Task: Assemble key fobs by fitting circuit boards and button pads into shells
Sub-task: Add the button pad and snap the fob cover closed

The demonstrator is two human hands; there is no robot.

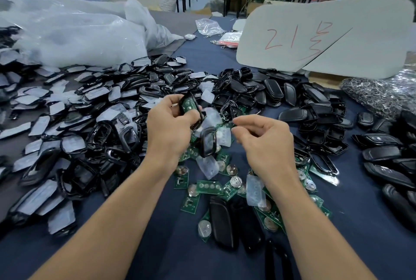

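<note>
1. The worktop (360, 223), covered in dark blue cloth, fills the frame from bottom edge to upper middle.
2. Clear plastic bags (78, 36) lie heaped in the upper left; a white card (326, 36) with red writing leans in the upper right.
3. A broad heap of film-covered shell halves (67, 122) spreads over the left of the frame; a pile of glossy black shell backs (292, 99) fills the centre right and runs down the right edge; a bag of metal rings (382, 95) sits at the right edge, below the card.
4. Both bare forearms reach up from the bottom edge to the centre.
5. The left hand (171, 128), left of centre, has its fingers and thumb curled round a black shell (198, 119), held above the worktop.
6. The right hand (265, 140), right of centre and apart from the left hand, has its fingers curled with the tips drawn toward the thumb; whether they pinch anything cannot be told.
7. Loose circuit boards (209, 187), green with round metal cells, lie scattered in the lower centre under both wrists; translucent button pads (254, 189) lie among them.
8. An open black frame (208, 142) lies between the hands.
9. A green circuit board (188, 105) sits in the held shell, at the left hand's fingertips.
</note>
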